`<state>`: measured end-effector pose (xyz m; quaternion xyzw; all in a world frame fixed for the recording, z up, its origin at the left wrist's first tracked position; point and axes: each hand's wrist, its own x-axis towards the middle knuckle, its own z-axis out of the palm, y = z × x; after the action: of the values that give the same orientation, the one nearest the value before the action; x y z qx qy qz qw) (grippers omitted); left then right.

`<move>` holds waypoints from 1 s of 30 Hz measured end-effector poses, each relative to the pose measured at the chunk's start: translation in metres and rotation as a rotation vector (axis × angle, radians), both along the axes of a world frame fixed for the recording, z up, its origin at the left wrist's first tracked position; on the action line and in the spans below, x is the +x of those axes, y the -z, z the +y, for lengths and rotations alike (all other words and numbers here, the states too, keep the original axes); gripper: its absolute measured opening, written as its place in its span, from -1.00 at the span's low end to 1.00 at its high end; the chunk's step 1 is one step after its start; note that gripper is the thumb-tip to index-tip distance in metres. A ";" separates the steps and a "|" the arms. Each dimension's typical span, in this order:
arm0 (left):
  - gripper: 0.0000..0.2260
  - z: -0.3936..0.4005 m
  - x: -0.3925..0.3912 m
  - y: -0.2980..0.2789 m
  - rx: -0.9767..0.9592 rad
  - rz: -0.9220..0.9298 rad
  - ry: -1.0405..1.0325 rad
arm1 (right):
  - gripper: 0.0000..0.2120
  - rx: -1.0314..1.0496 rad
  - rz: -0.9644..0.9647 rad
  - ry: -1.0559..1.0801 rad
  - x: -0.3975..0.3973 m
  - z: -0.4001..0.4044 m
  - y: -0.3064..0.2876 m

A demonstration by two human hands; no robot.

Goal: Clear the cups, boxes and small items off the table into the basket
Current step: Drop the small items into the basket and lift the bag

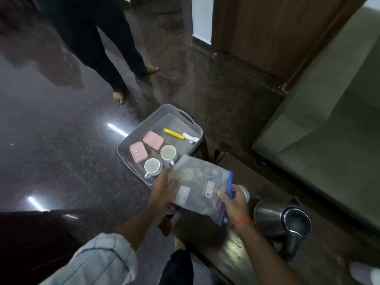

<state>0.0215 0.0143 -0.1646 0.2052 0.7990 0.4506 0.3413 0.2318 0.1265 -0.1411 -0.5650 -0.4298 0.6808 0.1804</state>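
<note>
Floor (51,140): dark polished stone, two bright light reflections on your left; a second person's bare feet (118,96) stand on it far off.

Basket (186,120): grey, perforated, on a low stand at the table's end. Holds two pink boxes (138,152), two white cups (152,166), a yellow tube (173,134) and a white scrap.

Your left hand (163,189): fingers curled round the near-left edge of a clear zip bag (202,189), held over the basket's near corner.

Your right hand (235,202): thumb and fingers pinching the bag's blue-sealed end.

Table (232,249): dark wood, glossy. Steel kettle (281,219) stands on it at your right.

Sofa (329,130): olive, beside a wooden door.
</note>
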 end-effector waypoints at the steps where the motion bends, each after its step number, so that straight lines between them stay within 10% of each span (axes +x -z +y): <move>1: -0.81 0.009 -0.016 -0.008 0.018 -0.009 -0.033 | -0.89 0.033 0.013 0.000 -0.016 0.009 -0.008; 19: -0.59 0.094 -0.206 0.016 -0.003 -0.200 -0.225 | -0.37 0.135 -0.008 -0.066 -0.221 0.102 0.017; 30: -0.61 0.113 -0.239 0.074 -0.039 -0.075 -0.088 | -0.65 0.428 -0.273 -0.238 -0.265 0.120 0.073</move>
<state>-0.2179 0.1277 -0.2387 0.1463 0.8026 0.4567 0.3548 -0.0335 0.2460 -0.2143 -0.5462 -0.6474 0.5085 0.1547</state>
